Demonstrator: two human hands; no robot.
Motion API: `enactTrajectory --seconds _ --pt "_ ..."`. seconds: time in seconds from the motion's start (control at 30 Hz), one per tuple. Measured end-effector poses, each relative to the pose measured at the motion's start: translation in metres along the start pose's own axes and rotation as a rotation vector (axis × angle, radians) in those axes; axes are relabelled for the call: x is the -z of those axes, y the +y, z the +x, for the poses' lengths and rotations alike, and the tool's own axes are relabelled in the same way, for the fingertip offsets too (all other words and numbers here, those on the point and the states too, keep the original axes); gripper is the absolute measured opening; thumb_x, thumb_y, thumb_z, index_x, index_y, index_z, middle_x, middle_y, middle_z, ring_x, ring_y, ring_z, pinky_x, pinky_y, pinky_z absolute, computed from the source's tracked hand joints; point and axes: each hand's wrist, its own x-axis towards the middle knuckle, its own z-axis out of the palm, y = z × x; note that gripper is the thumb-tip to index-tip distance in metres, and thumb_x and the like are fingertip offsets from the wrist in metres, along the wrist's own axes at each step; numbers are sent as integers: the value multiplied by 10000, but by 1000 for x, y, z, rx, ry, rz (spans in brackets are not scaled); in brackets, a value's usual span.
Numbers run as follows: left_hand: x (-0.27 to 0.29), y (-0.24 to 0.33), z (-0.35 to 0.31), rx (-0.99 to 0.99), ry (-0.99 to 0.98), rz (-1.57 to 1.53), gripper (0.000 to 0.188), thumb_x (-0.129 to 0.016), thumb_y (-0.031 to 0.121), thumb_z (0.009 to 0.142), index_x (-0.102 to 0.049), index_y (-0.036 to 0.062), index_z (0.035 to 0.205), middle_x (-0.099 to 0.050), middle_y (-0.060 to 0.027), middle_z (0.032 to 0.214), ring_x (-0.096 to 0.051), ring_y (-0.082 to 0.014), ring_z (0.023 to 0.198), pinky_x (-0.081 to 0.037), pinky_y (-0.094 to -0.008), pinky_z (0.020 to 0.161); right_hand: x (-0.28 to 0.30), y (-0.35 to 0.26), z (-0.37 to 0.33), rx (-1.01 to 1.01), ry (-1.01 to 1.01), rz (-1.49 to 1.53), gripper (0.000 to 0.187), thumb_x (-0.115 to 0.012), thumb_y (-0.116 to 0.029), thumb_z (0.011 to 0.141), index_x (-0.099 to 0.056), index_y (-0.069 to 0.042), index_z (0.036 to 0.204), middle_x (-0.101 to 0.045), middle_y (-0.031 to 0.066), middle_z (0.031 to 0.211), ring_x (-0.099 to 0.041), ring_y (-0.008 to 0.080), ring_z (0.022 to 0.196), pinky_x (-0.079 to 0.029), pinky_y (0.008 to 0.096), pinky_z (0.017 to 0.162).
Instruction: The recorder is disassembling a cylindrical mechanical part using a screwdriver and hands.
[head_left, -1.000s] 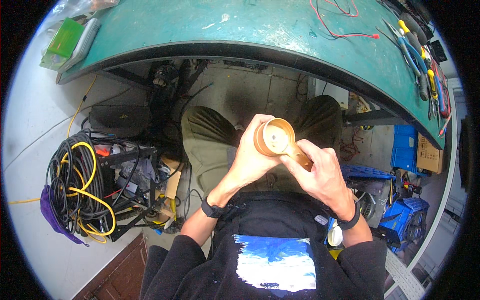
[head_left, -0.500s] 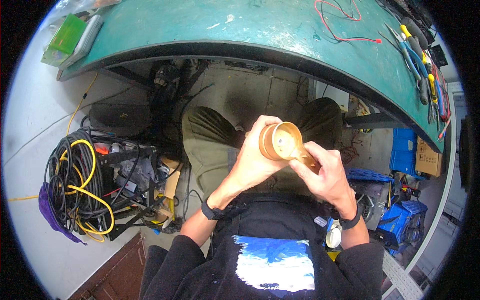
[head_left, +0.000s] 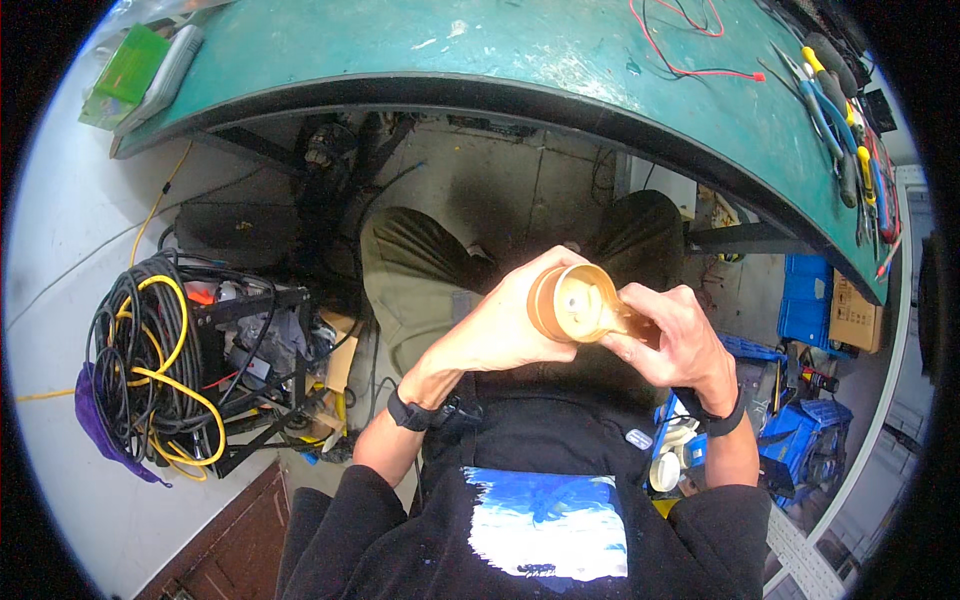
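A gold-coloured metal cylinder (head_left: 581,306), hollow like a cup, is held above my lap with its round mouth tilted up. My left hand (head_left: 505,318) wraps around its left side, fingers behind it. A curved piece of the same gold colour (head_left: 628,325) sits against the cylinder's right side. My right hand (head_left: 678,338) pinches this piece between thumb and fingers. Whether the piece is part of the cylinder or separate, I cannot tell. A small dark spot shows at the bottom inside the cylinder.
The green workbench (head_left: 400,45) spans the far side. On it lie a red and black wire (head_left: 700,74), pliers and screwdrivers (head_left: 835,120), and a green box (head_left: 125,77). Coiled cables (head_left: 160,360) hang at left beside a cluttered rack. Blue bins (head_left: 805,300) stand at right.
Both hands and the gold cylinder have moved a little to the right and nearer to me. The grip of each hand looks much the same.
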Motion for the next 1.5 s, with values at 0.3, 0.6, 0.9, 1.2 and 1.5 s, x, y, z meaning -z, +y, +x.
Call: enactTrajectory --seconds 0.3,0.6,0.9,1.2,1.5 --pt "-11 3 6 8 207 21 685 -804 -36 643 -540 53 1268 -634 -81 1184 -616 -178 1135 -483 -330 996 -10 0 -3 -57 199 -17 266 -823 -165 839 -660 5 964 -598 144 632 -618 262 510 -456 339 492" --pt "-28 -24 11 -131 592 163 674 -888 22 638 -566 58 1228 -608 -108 1139 -582 -282 1103 -465 -405 969 -33 -10 3 -197 353 33 221 -797 -162 883 -657 3 933 -597 129 628 -598 181 492 -435 321 480" --pt "-20 -20 14 -190 528 171 646 -866 -2 649 -568 41 1220 -625 -94 1146 -625 -228 1070 -501 -359 946 -35 -13 1 -245 390 55 212 -777 -176 903 -662 -9 962 -591 90 620 -554 135 495 -420 300 490" --pt "-7 -19 9 -65 382 158 538 -830 32 741 -573 53 1214 -646 -35 1082 -619 -118 1044 -514 -296 935 18 5 -70 -482 568 481 221 -651 -217 1013 -616 -11 1086 -522 -47 624 -430 25 452 -324 209 417" --pt "10 -17 -5 -94 532 415 540 -839 12 780 -567 49 1245 -647 -50 1121 -626 -143 1035 -518 -293 948 42 99 -238 -955 751 346 325 -451 -337 1056 -622 -60 1050 -531 6 634 -470 95 462 -377 248 421"
